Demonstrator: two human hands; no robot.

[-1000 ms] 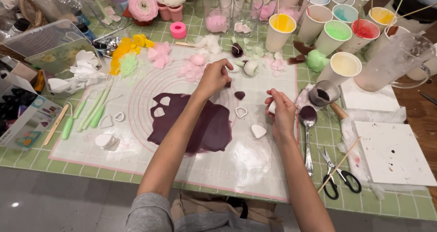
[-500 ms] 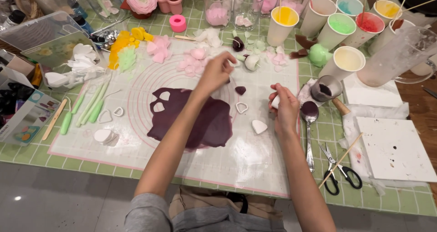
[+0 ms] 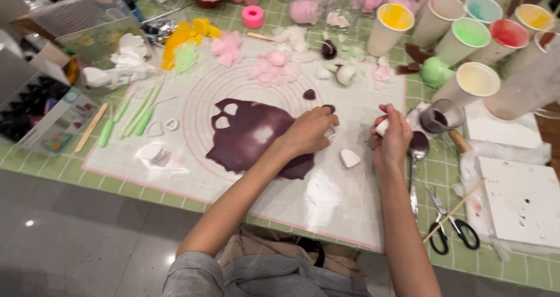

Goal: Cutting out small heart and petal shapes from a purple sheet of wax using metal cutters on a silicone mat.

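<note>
A rolled-out sheet of dark purple dough [image 3: 251, 136] with petal-shaped holes lies on a white silicone mat [image 3: 192, 174]. My left hand [image 3: 309, 131] rests at the sheet's right edge, its fingertips pinching a small purple cut-out piece [image 3: 329, 108]. My right hand [image 3: 392, 135] hovers just to the right and grips a small white petal cutter [image 3: 381, 127]. Another white petal cutter [image 3: 350, 157] lies on the mat between my hands. A further purple piece [image 3: 309, 94] sits on the mat beyond my left hand.
Paper cups of coloured paint [image 3: 469, 78] stand at the back right. A spoon [image 3: 415, 157], scissors [image 3: 446, 227] and a white block [image 3: 525, 201] lie to the right. Green modelling tools [image 3: 137, 113], loose cutters [image 3: 153, 152] and pink, yellow and white petals [image 3: 271, 67] fill the left and back.
My left hand has come back from the far part of the mat to the right edge of the purple sheet. My right hand stayed beside it, holding the cutter.
</note>
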